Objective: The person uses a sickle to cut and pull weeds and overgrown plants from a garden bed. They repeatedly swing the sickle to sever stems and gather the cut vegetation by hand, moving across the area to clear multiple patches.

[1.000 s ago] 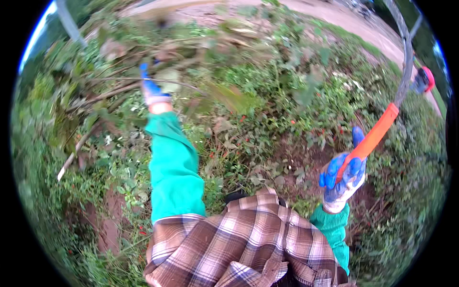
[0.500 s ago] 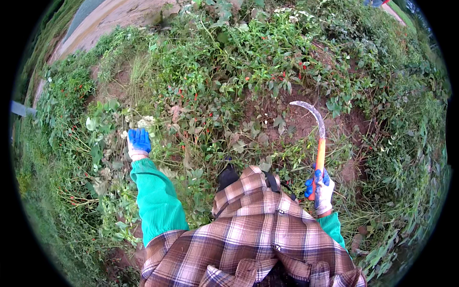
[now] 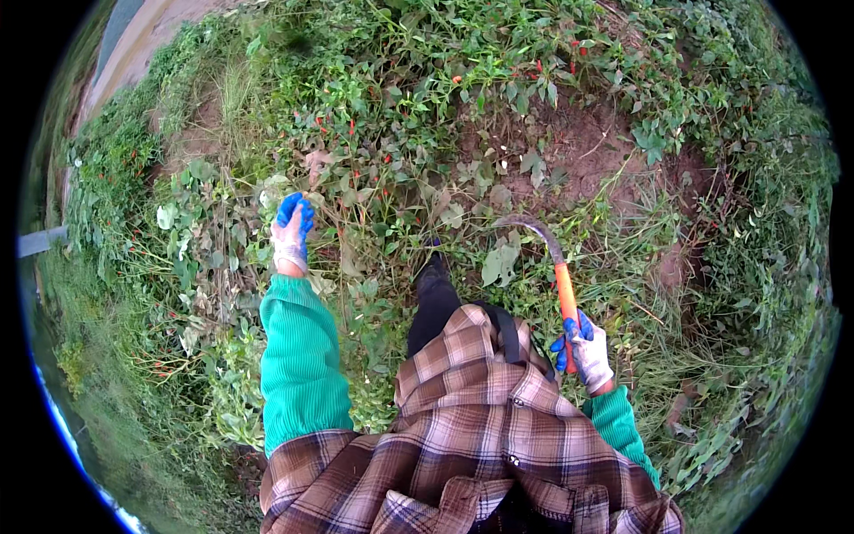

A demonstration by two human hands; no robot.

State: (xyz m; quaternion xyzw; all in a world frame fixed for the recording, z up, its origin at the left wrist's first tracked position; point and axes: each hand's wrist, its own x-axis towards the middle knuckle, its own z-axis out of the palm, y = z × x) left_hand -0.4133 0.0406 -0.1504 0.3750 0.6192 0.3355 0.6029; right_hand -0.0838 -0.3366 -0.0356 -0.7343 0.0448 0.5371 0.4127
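My right hand (image 3: 584, 353), in a white glove with blue-coated fingers, is closed round the orange handle of a sickle (image 3: 565, 289). Its curved grey blade reaches forward and left over cut stems and leaves. My left hand (image 3: 292, 233), gloved the same way, is at the left among tangled vines with its fingers curled in. Whatever it may hold is too small or hidden to make out. Pale, wilted leaves (image 3: 271, 198) lie close to its fingertips. Pepper plants (image 3: 351, 129) with red fruit grow just beyond.
Bare reddish soil (image 3: 592, 147) shows ahead on the right. Pulled grass and weeds (image 3: 614, 303) lie around the sickle. My dark-clad leg (image 3: 433, 294) stands among the plants between my hands. A sandy strip (image 3: 147, 44) runs along the far left.
My left hand has moved slightly right and forward, its fingers turning inward. The sickle has come nearer and left, its blade lower over the plants. My leg shows more now.
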